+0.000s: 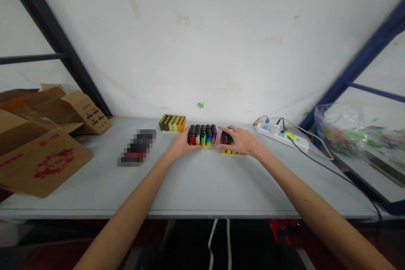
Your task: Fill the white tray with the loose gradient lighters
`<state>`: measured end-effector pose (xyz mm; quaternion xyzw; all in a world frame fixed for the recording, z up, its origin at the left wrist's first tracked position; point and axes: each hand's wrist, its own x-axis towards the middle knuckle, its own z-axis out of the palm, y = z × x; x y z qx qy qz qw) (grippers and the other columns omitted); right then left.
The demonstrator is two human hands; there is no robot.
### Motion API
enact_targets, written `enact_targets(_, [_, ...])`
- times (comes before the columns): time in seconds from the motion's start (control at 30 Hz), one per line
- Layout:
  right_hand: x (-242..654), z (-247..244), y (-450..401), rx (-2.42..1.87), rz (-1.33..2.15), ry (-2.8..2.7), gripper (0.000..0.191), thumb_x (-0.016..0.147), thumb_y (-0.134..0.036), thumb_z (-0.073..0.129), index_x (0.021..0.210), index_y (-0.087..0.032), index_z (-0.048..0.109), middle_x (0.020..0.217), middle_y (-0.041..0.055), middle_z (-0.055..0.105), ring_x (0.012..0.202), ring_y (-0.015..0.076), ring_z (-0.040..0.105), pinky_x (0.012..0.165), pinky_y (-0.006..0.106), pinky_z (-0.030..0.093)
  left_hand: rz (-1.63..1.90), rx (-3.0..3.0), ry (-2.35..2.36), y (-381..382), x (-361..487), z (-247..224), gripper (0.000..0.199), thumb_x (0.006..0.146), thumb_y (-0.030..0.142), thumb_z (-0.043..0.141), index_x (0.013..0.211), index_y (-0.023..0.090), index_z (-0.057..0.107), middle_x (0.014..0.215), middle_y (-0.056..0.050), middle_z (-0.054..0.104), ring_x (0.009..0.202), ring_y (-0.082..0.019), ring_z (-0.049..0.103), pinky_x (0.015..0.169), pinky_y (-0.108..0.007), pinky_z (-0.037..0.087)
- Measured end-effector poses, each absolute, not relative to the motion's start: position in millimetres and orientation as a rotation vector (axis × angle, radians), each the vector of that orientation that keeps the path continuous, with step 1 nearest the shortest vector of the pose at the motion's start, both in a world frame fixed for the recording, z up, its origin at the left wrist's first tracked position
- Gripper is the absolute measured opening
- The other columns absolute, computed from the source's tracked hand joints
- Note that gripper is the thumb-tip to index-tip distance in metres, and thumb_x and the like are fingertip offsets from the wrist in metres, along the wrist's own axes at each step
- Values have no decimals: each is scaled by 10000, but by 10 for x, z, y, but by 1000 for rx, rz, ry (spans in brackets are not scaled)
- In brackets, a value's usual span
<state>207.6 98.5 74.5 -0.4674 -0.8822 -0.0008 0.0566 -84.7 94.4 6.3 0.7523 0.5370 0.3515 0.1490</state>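
Lighter trays (202,136) | hands (242,140) touching two | carton (25,177): red print (54,163), illegible

On a tabletop (196,190), the middle lighter pack (202,136) sits with a person's left hand (182,143) at its left side. To its right, a second pack (226,138) lies under the right hand (242,140); behind it, leftward, stands a third pack (172,122). Farther left rest an obscured item (137,147) and cardboard (60,160); farther right, a power strip (281,134), then a plastic bag (341,130).
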Motion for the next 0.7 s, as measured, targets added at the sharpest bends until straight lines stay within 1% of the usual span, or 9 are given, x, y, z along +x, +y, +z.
enact_targets(0.07, [2062, 724, 1007, -1472, -15, -2686, 780, 919, -807, 413, 1516, -305, 442, 1282, 136, 665, 1132, 362, 648, 947, 443, 475, 1007, 2153, 1553, 939, -837, 72, 907, 681, 451, 881, 1432, 150, 468, 1335, -139, 666, 1219, -342, 648, 1070, -458, 503])
enact_targets(0.13, [2038, 703, 1018, -1527, -51, -2678, 753, 922, -798, 421, 1451, -267, 495, 1218, 148, 688, 1100, 356, 661, 936, 437, 473, 1011, 2138, 1563, 930, -826, 80, 888, 687, 457, 877, 1419, 152, 476, 1332, -137, 665, 1215, -342, 647, 1059, -458, 511])
enact_targets(0.3, [1951, 696, 1021, -1659, -129, -2590, 732, 888, -779, 513, 1371, -230, 548, 1179, 171, 702, 1086, 363, 673, 914, 427, 479, 1022, 2126, 1566, 899, -808, 74, 833, 697, 434, 871, 1386, 153, 495, 1299, -138, 676, 1183, -343, 658, 1053, -481, 512])
enact_targets(0.47, [1912, 728, 1026, -1702, -101, -2526, 720, 906, -783, 457, 1347, -226, 579, 1162, 172, 722, 1067, 348, 694, 874, 395, 497, 1072, 2122, 1545, 896, -804, 46, 821, 700, 395, 872, 1383, 136, 496, 1331, -162, 657, 1211, -353, 648, 1070, -479, 508])
enact_targets(0.6, [1913, 761, 1074, -1736, -38, -2492, 748, 896, -816, 430, 1333, -233, 595, 1169, 166, 735, 1090, 335, 694, 879, 373, 501, 1083, 2102, 1526, 884, -787, 37, 881, 707, 448, 871, 1430, 148, 468, 1376, -150, 637, 1267, -371, 617, 1102, -493, 482])
enact_targets(0.7, [1933, 801, 1165, -1781, 59, -2494, 769, 876, -844, 424, 1303, -234, 618, 1179, 167, 740, 1093, 343, 696, 874, 378, 509, 1080, 2054, 1556, 833, -756, 40, 966, 721, 544, 846, 1496, 164, 412, 1465, -176, 573, 1341, -370, 568, 1144, -502, 443])
